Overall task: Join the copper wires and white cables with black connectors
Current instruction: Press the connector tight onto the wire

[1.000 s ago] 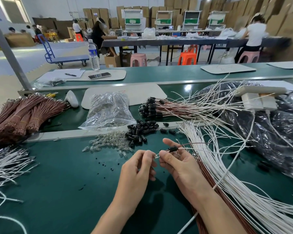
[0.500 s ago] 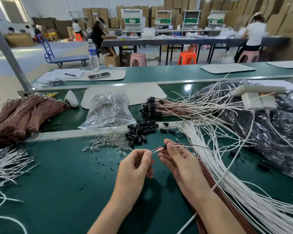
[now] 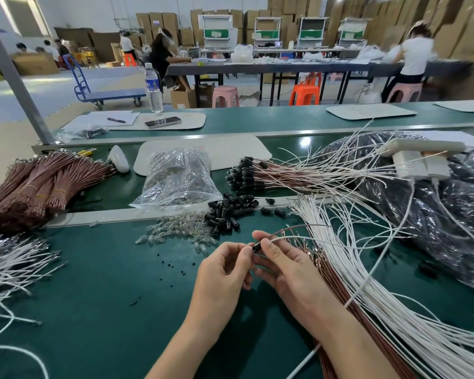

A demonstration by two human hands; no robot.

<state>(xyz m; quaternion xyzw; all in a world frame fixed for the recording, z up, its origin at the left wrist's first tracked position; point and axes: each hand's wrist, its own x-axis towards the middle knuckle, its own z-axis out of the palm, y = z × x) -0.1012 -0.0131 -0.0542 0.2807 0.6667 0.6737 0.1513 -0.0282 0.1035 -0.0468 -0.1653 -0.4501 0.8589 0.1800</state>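
Right hand [image 3: 288, 266] pinches a small black cylindrical connector [image 3: 257, 247] between thumb and forefinger above the green desk [image 3: 93, 296]; left hand [image 3: 225, 269] pinches its other end with curled fingertips. A thin copper wire [image 3: 293, 228] and a white cable [image 3: 298, 238] trail rightward from it. The blue label on the clear plastic water bottle [image 3: 153, 88] is too blurred to read.

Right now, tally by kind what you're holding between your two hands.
Black connector: 1
Copper wire: 1
White cable: 1
Total: 3, all pinched between the left hand and the right hand.
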